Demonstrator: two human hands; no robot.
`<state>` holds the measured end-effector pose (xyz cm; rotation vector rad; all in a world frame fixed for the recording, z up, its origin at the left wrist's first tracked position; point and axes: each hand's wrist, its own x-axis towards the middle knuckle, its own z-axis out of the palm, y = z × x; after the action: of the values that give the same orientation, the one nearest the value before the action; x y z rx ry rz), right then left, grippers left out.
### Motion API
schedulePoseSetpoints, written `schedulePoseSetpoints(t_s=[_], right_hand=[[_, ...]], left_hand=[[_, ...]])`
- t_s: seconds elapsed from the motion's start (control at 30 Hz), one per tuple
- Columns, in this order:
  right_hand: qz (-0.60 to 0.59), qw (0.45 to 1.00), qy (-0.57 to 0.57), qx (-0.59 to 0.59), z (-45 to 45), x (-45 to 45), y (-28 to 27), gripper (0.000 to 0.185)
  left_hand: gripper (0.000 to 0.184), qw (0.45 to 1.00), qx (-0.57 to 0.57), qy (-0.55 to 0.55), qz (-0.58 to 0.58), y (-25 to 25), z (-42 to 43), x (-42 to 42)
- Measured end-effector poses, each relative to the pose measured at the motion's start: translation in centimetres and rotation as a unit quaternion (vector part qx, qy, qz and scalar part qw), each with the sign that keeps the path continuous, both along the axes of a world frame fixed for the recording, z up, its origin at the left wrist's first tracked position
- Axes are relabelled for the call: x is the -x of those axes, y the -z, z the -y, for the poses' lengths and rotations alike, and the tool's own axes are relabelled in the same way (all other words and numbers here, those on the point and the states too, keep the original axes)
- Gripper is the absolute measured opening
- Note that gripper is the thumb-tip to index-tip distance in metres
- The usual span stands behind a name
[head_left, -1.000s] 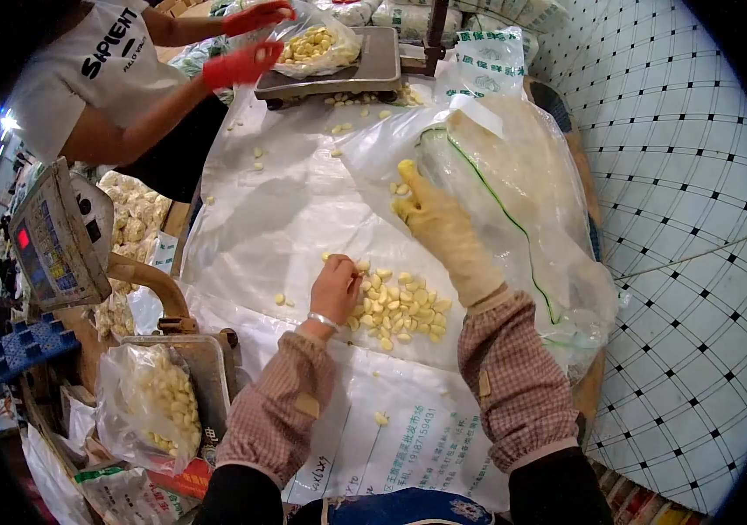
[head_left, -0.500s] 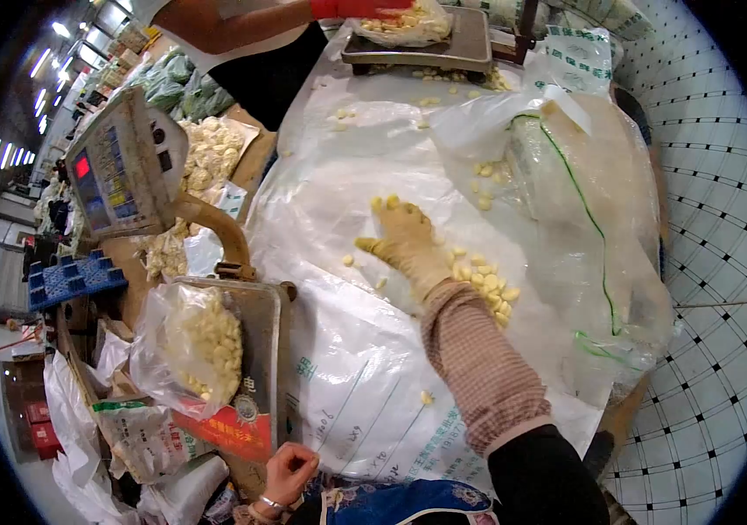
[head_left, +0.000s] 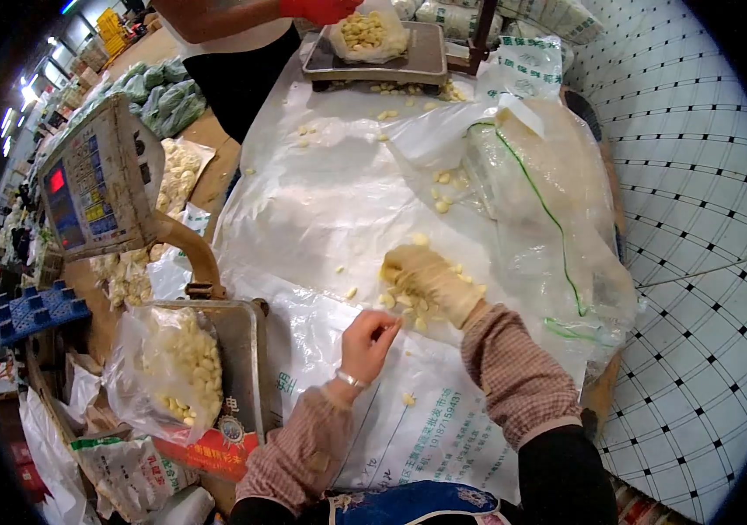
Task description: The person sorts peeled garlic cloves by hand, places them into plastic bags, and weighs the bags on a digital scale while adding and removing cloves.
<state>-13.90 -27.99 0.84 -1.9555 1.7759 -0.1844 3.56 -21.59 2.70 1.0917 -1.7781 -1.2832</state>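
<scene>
My right hand (head_left: 426,278), in a yellowish glove, curls its fingers down over a small heap of peeled garlic cloves (head_left: 408,304) on the white plastic sheet (head_left: 303,210). Its fingertips are partly hidden, and cloves lie against and around it. Just to the left and nearer me is my bare left hand (head_left: 366,343), thumb and fingers pressed together above the sheet. Whether anything small is pinched there cannot be seen. A bracelet circles that wrist, and checked sleeve covers are on both arms.
At left, a clear bag of garlic cloves (head_left: 183,363) rests on a scale (head_left: 247,350) with a tilted display (head_left: 98,184). Across the table a co-worker's red-gloved hand (head_left: 321,9) touches another bag (head_left: 365,33) on a second scale (head_left: 378,61). A large plastic bag (head_left: 548,201) lies at right.
My left hand has come up from the table's near edge to beside the cloves. My right hand has drawn back toward me and curled over the heap. The view has shifted slightly.
</scene>
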Motion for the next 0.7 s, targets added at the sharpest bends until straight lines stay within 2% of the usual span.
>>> schedulePoseSetpoints(t_s=[0.07, 0.1, 0.17, 0.2, 0.27, 0.3, 0.33, 0.37, 0.4, 0.43, 0.47, 0.53, 0.57, 0.6, 0.63, 0.7], right_hand=[[0.104, 0.988, 0.085, 0.075, 1.7, 3.1, 1.3, 0.025], [0.102, 0.988, 0.087, 0.076, 2.4, 4.0, 0.6, 0.025], [0.048, 0.959, 0.236, 0.152, 4.0, 5.5, -1.4, 0.039], [0.051, 0.958, 0.238, 0.154, 5.3, 6.3, -0.8, 0.039], [-0.119, 0.953, 0.196, 0.201, 8.0, 7.7, 1.2, 0.049], [-0.112, 0.954, 0.196, 0.198, 8.4, 8.0, 2.0, 0.049], [-0.161, 0.921, 0.208, 0.286, 8.7, 8.2, 2.7, 0.04], [-0.182, 0.903, 0.212, 0.326, 8.7, 7.9, 3.2, 0.036], [-0.204, 0.882, 0.218, 0.364, 8.7, 7.7, 3.6, 0.032], [-0.123, 0.936, 0.246, 0.219, 8.4, 7.5, 2.7, 0.032], [-0.042, 0.96, 0.267, 0.067, 8.0, 7.5, 1.7, 0.031], [0.093, 0.957, 0.266, -0.069, 4.9, 6.0, -0.1, 0.029], [0.058, 0.975, 0.199, -0.079, 3.0, 5.5, -1.6, 0.027], [0.023, 0.987, 0.131, -0.088, 1.3, 5.0, -2.5, 0.026], [0.02, 0.987, 0.135, -0.087, 0.3, 4.9, -2.1, 0.026], [0.111, 0.991, 0.075, -0.012, -1.6, 5.0, -0.2, 0.03]], left_hand=[[0.005, 1.0, 0.027, 0.004, -0.004, -0.5, 1.1, 1.2], [0.004, 0.998, 0.055, 0.004, -0.002, -0.9, 1.4, 1.7], [0.005, 0.997, 0.072, 0.001, 0.022, -1.9, 1.1, 0.2], [0.005, 0.995, 0.088, -0.006, 0.047, -2.4, 0.6, -1.3], [0.007, 0.989, 0.073, 0.023, 0.129, -3.4, -1.3, -5.0], [0.01, 0.975, -0.061, 0.058, 0.204, -3.7, -2.9, -7.3], [0.013, 0.95, -0.061, 0.18, 0.246, -2.9, -4.8, -10.7], [0.017, 0.909, -0.064, 0.3, 0.281, -2.3, -6.0, -13.0], [0.017, 0.815, -0.159, 0.407, 0.38, -3.6, -6.4, -13.3], [0.019, 0.691, -0.246, 0.501, 0.459, -5.1, -6.8, -13.3], [0.019, 0.69, -0.249, 0.503, 0.457, -5.7, -6.7, -13.0], [0.022, 0.807, -0.201, 0.385, 0.399, -6.3, -5.5, -11.8], [0.026, 0.901, -0.093, 0.331, 0.263, -4.3, -4.6, -11.4], [0.03, 0.948, -0.05, 0.207, 0.237, -3.7, -3.1, -9.3], [0.035, 0.961, 0.067, 0.145, 0.224, -2.9, -0.7, -7.1], [0.046, 0.956, 0.171, 0.014, 0.24, -0.1, 4.0, -3.3]])
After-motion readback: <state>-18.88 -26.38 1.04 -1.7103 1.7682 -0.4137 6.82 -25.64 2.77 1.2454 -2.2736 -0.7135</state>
